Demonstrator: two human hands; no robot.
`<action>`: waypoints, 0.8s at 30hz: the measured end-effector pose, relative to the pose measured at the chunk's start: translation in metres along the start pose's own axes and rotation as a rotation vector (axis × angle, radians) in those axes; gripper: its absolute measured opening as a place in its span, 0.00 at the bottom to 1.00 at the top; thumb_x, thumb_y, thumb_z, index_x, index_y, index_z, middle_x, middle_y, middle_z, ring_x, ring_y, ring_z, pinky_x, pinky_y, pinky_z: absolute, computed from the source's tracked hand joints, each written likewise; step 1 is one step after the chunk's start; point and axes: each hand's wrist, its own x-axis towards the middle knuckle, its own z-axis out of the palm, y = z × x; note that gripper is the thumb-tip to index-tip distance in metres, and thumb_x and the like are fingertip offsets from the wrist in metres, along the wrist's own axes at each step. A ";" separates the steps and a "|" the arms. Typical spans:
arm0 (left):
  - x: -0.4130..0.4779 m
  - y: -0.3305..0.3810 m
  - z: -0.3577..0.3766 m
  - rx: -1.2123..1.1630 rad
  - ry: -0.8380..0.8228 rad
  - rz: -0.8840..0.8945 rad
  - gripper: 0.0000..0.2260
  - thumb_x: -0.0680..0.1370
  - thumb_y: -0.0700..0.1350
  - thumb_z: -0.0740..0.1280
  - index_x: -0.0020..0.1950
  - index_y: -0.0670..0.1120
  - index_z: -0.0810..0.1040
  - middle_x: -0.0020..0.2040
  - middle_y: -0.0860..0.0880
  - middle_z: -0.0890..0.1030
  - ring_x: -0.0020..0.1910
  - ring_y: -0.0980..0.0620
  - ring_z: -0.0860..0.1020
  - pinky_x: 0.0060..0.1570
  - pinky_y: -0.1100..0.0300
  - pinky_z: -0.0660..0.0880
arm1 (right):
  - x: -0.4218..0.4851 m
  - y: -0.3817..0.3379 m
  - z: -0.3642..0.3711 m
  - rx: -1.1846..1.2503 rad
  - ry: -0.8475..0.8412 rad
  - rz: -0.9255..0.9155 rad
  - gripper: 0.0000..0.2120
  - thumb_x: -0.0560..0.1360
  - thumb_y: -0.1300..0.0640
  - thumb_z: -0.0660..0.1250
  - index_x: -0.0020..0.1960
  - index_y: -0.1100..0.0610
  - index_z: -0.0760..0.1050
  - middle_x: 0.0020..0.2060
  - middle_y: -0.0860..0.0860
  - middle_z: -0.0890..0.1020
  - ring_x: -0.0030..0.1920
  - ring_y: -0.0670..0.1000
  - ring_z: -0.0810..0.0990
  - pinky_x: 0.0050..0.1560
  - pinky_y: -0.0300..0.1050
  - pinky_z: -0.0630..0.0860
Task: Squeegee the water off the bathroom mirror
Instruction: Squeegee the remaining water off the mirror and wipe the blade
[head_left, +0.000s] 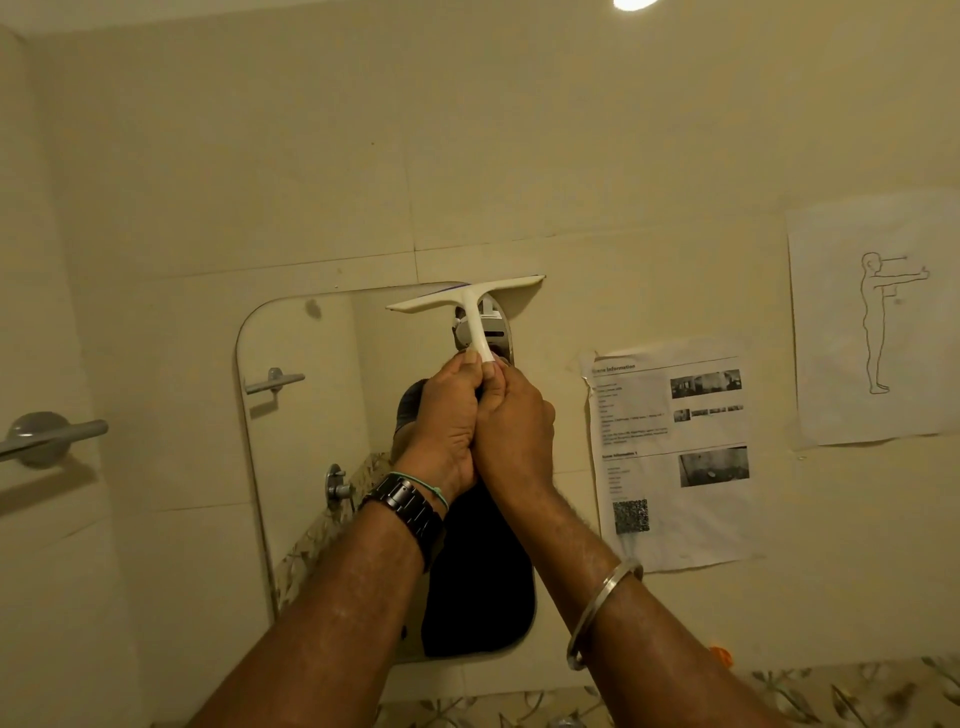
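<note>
Head view: squeegee is being gripped by its handle in both left hand and right hand, blade lying crosswise at the mirror top edge, above the hands.

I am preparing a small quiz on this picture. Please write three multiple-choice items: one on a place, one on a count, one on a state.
1. Where on the mirror is the squeegee blade? A) top edge B) bottom edge C) middle
2. How many paper sheets hang right of the mirror? A) one B) two C) four
3. How is the squeegee held? A) left hand alone B) both hands C) by nobody
Answers: 1 A, the blade lies along the top rim; 2 B, one printed, one with a drawn figure; 3 B, left hand and right hand grip the handle together.
</note>
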 end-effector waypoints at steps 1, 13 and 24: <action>0.000 -0.001 0.000 0.007 0.001 0.001 0.14 0.86 0.45 0.62 0.65 0.38 0.79 0.54 0.41 0.83 0.57 0.46 0.82 0.65 0.50 0.78 | -0.001 0.001 0.000 -0.003 0.001 -0.006 0.18 0.87 0.45 0.54 0.65 0.48 0.79 0.45 0.43 0.83 0.44 0.43 0.80 0.37 0.31 0.70; -0.009 -0.018 -0.009 -0.027 0.021 -0.053 0.13 0.85 0.47 0.64 0.62 0.42 0.82 0.55 0.41 0.85 0.56 0.47 0.84 0.49 0.59 0.82 | -0.015 0.019 0.003 -0.033 0.025 0.046 0.17 0.87 0.46 0.55 0.64 0.50 0.79 0.38 0.38 0.76 0.38 0.38 0.77 0.36 0.27 0.67; -0.024 -0.027 -0.013 -0.009 0.020 -0.067 0.11 0.85 0.47 0.64 0.58 0.45 0.84 0.48 0.46 0.87 0.48 0.53 0.86 0.44 0.62 0.82 | -0.031 0.030 0.000 -0.069 0.036 0.056 0.19 0.87 0.45 0.52 0.63 0.50 0.79 0.36 0.37 0.74 0.37 0.38 0.76 0.30 0.26 0.68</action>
